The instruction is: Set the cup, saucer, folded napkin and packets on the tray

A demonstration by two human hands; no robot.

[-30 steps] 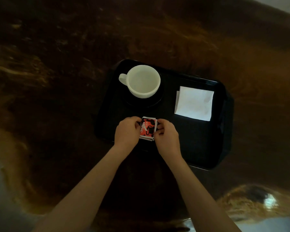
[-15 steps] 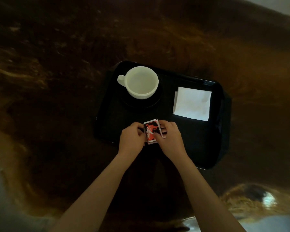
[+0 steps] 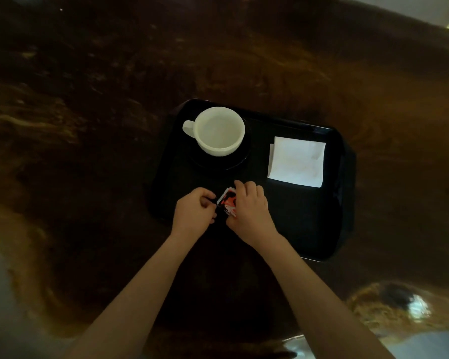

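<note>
Packets [image 3: 228, 203], a small stack in red, black and white wrappers, lie at the tray's [image 3: 295, 221] near edge, left of its middle, and both hands meet over them. The right hand [image 3: 249, 211] covers the stack's right side, with fingers curled over the top and the thumb at the near end, so it pinches the stack, probably to square it and keep the packets from sliding apart on the tray's smooth black floor. The left hand [image 3: 193, 215] sits just beside the stack's left edge with its fingers curled in. Whether its fingertips touch the wrappers is lost in the dark, so I cannot tell if it holds anything.

At the tray's far left corner the white cup [image 3: 219, 130] stands upright on the dark saucer [image 3: 235, 161], handle toward the tray's left rim. The folded napkin [image 3: 297, 161] lies flat on the tray's far right part, well apart from the cup, which leaves the near strip for the packets. The tray rests on a dark wooden table [image 3: 88, 125]. By my reading the setting is nearly complete, with only the stack left to release.
</note>
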